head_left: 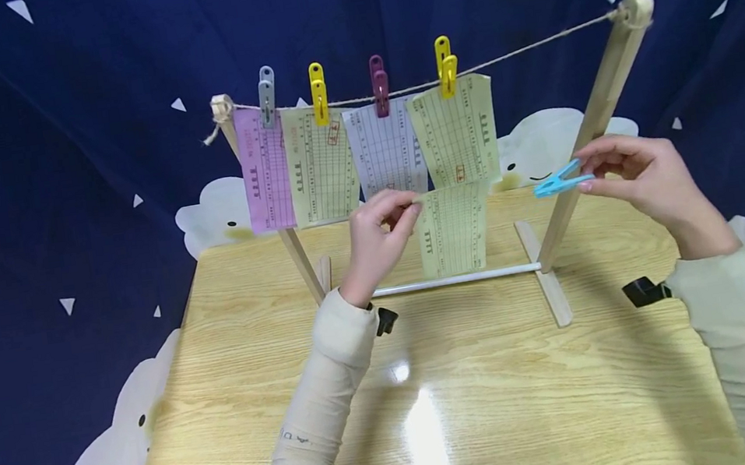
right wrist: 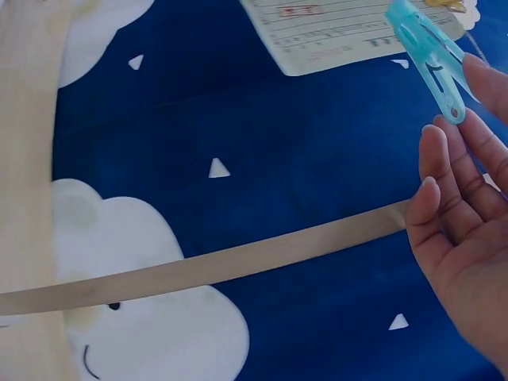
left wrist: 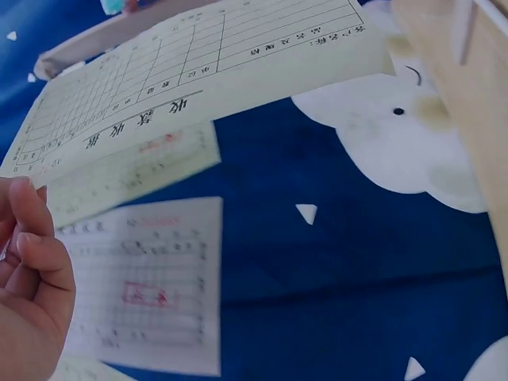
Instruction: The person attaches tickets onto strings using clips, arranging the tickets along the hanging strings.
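My left hand [head_left: 383, 235] pinches the upper left corner of a pale yellow receipt slip [head_left: 453, 233], which hangs below the row of clipped slips. In the left wrist view the printed side of this slip [left wrist: 238, 55] stretches away from the fingers. A light blue clothespin [head_left: 560, 180] is held by its handles between the thumb and fingers of my right hand [head_left: 647, 173], its tip pointing left, short of the right post. The right wrist view shows the same clothespin [right wrist: 429, 59] close up, with nothing in its tip.
A string [head_left: 532, 49] runs between two wooden posts. Grey, yellow and maroon clothespins [head_left: 379, 86] hold a pink slip [head_left: 264, 176], yellow slips [head_left: 322, 168] and a white-violet slip [head_left: 386, 148] on it. The rack's bottom bar [head_left: 456, 279] crosses the wooden table [head_left: 506, 388] before a dark blue curtain.
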Available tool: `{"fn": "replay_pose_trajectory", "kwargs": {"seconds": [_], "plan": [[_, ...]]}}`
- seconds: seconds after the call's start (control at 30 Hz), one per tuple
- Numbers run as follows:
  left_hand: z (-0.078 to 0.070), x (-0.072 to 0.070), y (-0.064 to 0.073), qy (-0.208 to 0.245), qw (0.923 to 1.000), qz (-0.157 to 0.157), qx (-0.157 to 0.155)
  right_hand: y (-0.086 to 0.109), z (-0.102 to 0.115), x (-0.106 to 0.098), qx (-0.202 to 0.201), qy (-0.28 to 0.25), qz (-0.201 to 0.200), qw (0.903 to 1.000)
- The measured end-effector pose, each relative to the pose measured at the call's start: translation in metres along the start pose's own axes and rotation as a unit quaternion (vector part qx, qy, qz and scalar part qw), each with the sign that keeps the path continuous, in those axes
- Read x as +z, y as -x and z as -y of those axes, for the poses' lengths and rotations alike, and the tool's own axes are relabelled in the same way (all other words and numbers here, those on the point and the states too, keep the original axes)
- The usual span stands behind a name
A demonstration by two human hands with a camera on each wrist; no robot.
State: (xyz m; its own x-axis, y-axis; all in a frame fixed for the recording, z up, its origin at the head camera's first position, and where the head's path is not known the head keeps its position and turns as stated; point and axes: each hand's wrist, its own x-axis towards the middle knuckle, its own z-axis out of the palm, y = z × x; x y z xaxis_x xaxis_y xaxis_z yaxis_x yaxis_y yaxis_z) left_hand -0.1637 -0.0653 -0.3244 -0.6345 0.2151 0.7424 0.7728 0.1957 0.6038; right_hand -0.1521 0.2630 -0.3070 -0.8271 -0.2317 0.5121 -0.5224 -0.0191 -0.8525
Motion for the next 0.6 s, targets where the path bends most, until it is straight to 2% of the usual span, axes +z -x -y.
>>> {"fn": "replay_pose_trajectory", "kwargs": {"seconds": [0.1,0.33,0.6], "plan": [[-0.004,0.005,-0.008,0.008,0.9998,-0.007,0.015,-0.006,0.007,-0.002,-0.015,0.002,-0.008,0.9999],[-0.015,0.016,-0.029,0.025,0.9990,-0.025,0.026,-0.020,0.026,-0.006,-0.040,-0.041,-0.037,0.9977],[-0.026,0.028,-0.046,0.044,0.9979,-0.046,0.012,-0.038,0.053,-0.007,-0.084,0.013,-0.050,0.9951]]}}
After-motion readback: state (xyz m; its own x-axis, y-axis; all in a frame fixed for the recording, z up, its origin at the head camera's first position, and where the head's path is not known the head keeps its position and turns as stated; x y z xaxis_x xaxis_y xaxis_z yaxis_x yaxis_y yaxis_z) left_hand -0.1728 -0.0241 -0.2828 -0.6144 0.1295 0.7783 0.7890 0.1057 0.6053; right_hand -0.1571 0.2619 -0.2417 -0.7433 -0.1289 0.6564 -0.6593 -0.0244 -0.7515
